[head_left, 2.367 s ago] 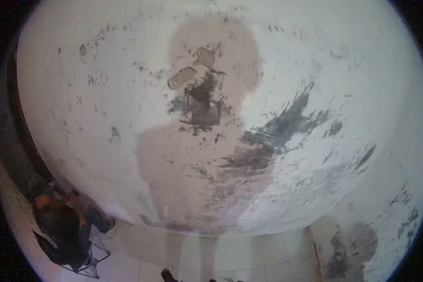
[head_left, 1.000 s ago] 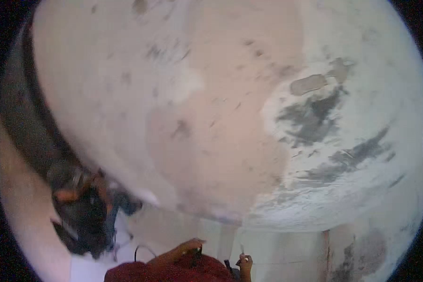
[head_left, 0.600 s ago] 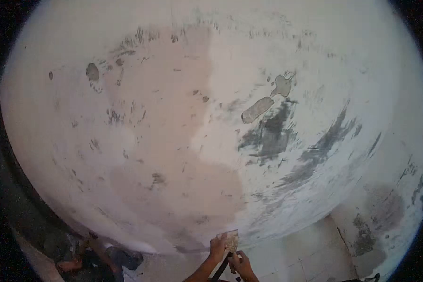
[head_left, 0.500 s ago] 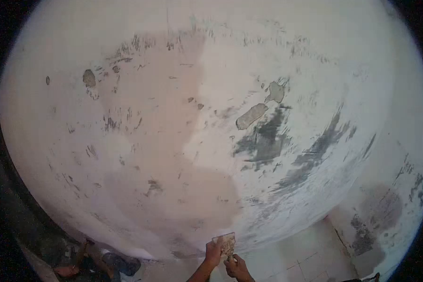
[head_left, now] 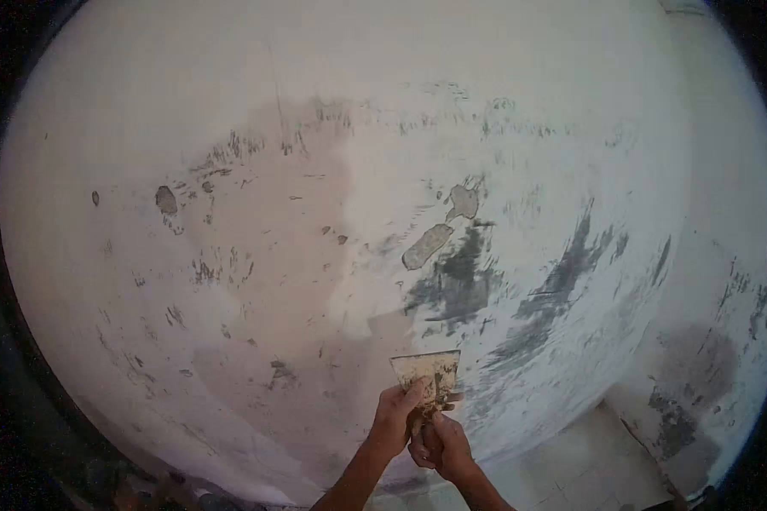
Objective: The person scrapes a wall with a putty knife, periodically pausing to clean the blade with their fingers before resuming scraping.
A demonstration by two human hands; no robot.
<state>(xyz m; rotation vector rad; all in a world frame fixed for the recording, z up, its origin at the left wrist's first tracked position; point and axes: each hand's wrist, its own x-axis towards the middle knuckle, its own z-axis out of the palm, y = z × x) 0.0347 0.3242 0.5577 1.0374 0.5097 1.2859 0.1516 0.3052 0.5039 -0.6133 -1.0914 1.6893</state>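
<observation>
- Person holds a putty knife (head_left: 426, 375) w/ both hands, low centre of head view, right up at the wall (head_left: 230, 153).
- Left hand (head_left: 396, 416): upper of the two, fingers curled tight round the base of the blade, thumb lying up on the blade face. Forearm comes in from bottom left.
- Right hand (head_left: 441, 444): just below & touching the left, closed round the handle. Handle itself is hidden inside the fist, so can't tell its shape. Forearm comes in from bottom right.
- Knife blade: wide, flat, upright, top edge roughly level, face crusted w/ brownish-white filler. Can't tell if the blade touches the wall or sits just off it.
- Blade sits at the border btwn a pinkish patch (head_left: 273, 281) to the left & whiter skim to the right.
- Grey smears (head_left: 456, 285) just above & right of the blade; more streaks further right.
- Bare chip (head_left: 427, 247) in the plaster above the smears, tilted; a smaller one near it, up & right.
- Tiled floor (head_left: 588, 468) shows bottom right, pale, below the wall.
</observation>
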